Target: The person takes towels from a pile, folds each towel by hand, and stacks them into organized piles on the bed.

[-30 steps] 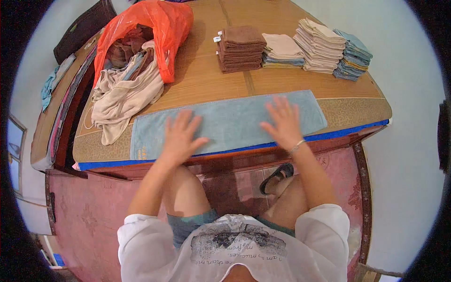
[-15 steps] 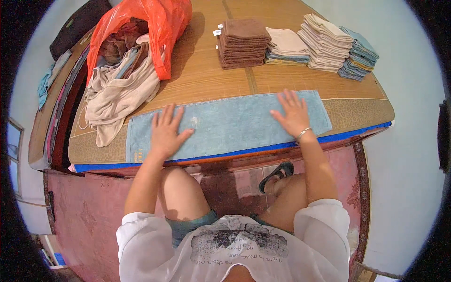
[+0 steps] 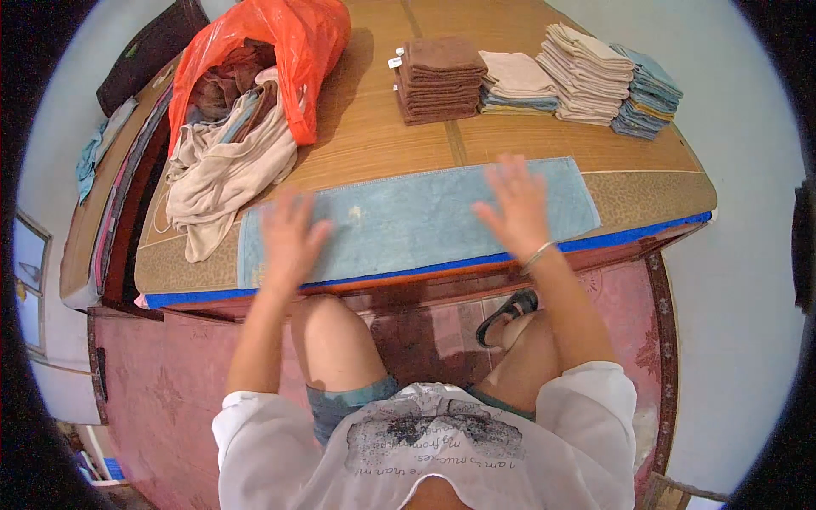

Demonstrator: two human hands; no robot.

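Blue towel: flat | left hand, right hand: spread over it, grasping nothing, perhaps smoothing | brown towels: beyond it, seemingly for space

The left fingers are blurred, the red bag cropped on top.

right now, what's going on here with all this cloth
A person has both open hands over a light blue towel laid out flat along the near edge of a mat-covered surface: the left hand over its left part, the right hand over its right. Neither grips it. Behind it, to the right, stand four stacks of folded cloths; to the left, loose cloths spill from a red plastic bag.
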